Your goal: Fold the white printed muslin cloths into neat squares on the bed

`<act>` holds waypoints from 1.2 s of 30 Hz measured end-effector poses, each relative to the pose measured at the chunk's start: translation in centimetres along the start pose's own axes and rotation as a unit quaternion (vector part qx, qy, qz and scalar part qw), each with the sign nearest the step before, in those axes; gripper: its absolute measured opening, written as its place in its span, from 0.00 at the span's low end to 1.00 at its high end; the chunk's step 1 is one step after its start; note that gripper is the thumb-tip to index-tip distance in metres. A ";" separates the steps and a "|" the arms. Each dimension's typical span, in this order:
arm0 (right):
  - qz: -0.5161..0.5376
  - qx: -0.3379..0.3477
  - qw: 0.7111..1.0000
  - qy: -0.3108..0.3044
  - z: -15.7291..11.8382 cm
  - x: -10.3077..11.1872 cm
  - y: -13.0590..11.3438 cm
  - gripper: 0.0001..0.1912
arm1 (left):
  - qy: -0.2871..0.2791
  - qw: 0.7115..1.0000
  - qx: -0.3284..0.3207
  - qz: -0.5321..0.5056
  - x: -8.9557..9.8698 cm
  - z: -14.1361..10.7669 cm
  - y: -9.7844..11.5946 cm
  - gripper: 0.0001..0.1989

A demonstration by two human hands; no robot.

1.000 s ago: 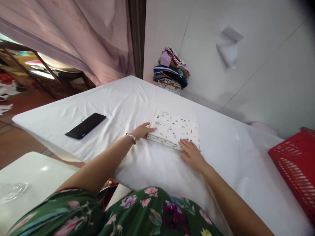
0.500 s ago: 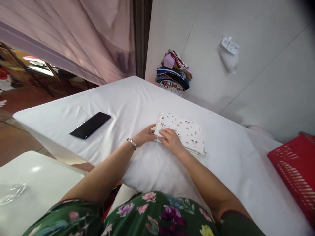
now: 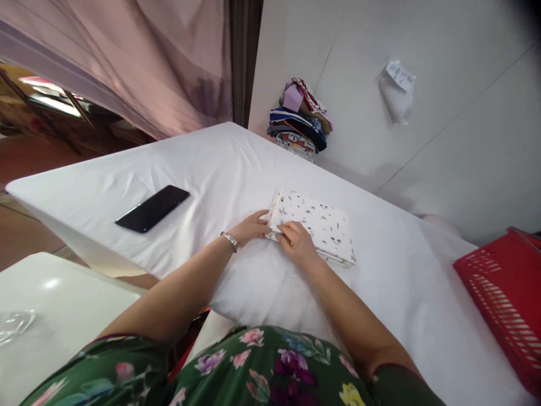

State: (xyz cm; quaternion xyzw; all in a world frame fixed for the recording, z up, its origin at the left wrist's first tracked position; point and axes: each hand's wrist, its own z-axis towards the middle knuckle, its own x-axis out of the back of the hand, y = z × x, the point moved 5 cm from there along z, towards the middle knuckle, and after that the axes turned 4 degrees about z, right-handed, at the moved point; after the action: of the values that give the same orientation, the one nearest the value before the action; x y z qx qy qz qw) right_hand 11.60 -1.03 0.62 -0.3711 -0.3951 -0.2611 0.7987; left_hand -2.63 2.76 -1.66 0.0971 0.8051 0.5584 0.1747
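Note:
A white cloth point(image 3: 323, 223) with small scattered prints lies folded into a layered rectangle on the white-covered table point(image 3: 203, 208). At its left edge is my left hand point(image 3: 252, 226), a bracelet on the wrist, with the fingertips closed on the folded layers and partly hidden by them. My right hand point(image 3: 297, 243) lies over the near left corner, its fingers bent and pinching the cloth there. The two hands are close together but apart.
A black phone point(image 3: 153, 208) lies on the table to the left. Stacked folded clothes point(image 3: 299, 121) stand at the back against the wall. To the right is a red basket point(image 3: 501, 282); a white stool-like surface point(image 3: 63, 293) is at lower left.
The view has shifted slightly. My hands stay at the left edge of the folded cloth, with the right fingers drawn a little closer to its near corner.

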 end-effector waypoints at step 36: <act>0.060 -0.045 0.996 0.047 -0.6 -0.1 0.2 0.12 | 0.056 0.990 -0.069 0.112 -0.4 1.1 -1.1 0.39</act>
State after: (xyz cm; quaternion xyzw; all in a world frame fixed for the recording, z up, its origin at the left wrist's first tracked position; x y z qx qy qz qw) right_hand 11.93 -1.37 0.18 -0.4170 -0.3221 -0.2477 0.8130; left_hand -1.83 3.18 -2.95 0.1430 0.7573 0.6332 0.0718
